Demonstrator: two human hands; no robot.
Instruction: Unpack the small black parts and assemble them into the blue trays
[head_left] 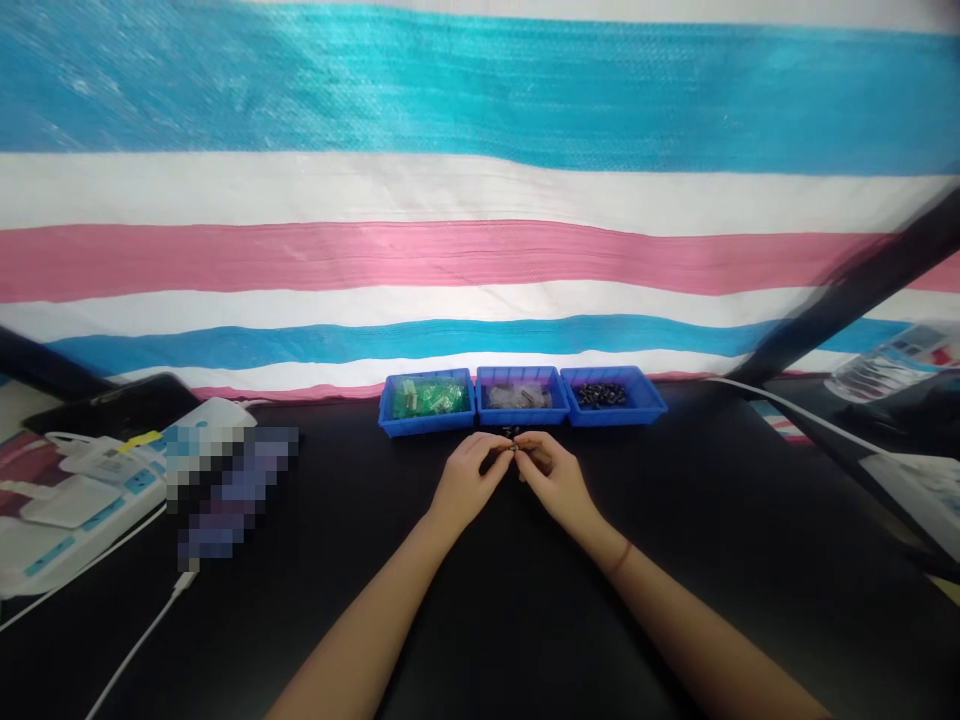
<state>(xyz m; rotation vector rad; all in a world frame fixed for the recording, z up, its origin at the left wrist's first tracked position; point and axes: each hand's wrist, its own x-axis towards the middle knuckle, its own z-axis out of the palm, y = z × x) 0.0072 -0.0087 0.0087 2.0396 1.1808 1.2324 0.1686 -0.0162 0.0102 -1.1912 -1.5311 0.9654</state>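
Observation:
My left hand (466,482) and my right hand (556,482) meet fingertip to fingertip over the black table. Both are closed in a pinch around a small dark part (512,434), too small for its kind to be made out. Just beyond the fingers stand three blue trays in a row. The left tray (427,428) holds green pieces, seemingly small circuit boards. Clear or greyish small pieces lie in the middle tray (523,415). Several small black parts (602,395) are in the right tray (626,415).
At the left lie a white power strip (82,545) with plugs and a blurred-out device (240,495) with a white cable (139,650). Behind the trays hangs a striped plastic sheet (480,260). A white cable (795,410) and a pale box (919,500) are at the right.

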